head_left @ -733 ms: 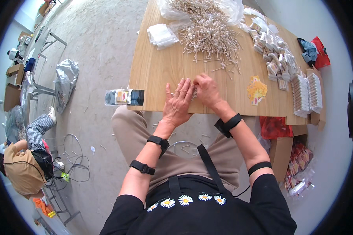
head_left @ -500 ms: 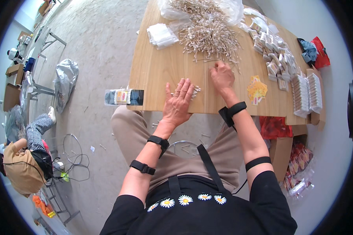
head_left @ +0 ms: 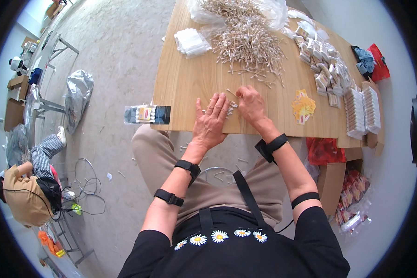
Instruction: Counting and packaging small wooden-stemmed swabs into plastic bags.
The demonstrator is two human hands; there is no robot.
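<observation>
My left hand (head_left: 210, 119) lies flat near the table's front edge, fingers stretched out over a small row of cotton swabs (head_left: 230, 108) whose tips show beside it. Just to its right, my right hand (head_left: 251, 105) is closed in a pinch on a cotton swab (head_left: 232, 93) that sticks out to the left from the fingertips. Farther back lies a big loose heap of cotton swabs (head_left: 248, 44), with stray ones at its near edge. At the table's left corner, a clear pack of swabs with a printed card (head_left: 145, 114) rests on a dark strip.
Clear plastic bags (head_left: 191, 41) lie at the back left of the wooden table (head_left: 180, 83). Yellow cards (head_left: 303, 106) are to the right. Filled packs (head_left: 326, 69) pile up beyond them, and more stand in rows in a carton (head_left: 362, 111). A person (head_left: 28, 194) is at far left.
My right hand has come from the edge of the heap toward me and leftward, bringing a cotton swab beside my left hand. My left hand has stayed in place.
</observation>
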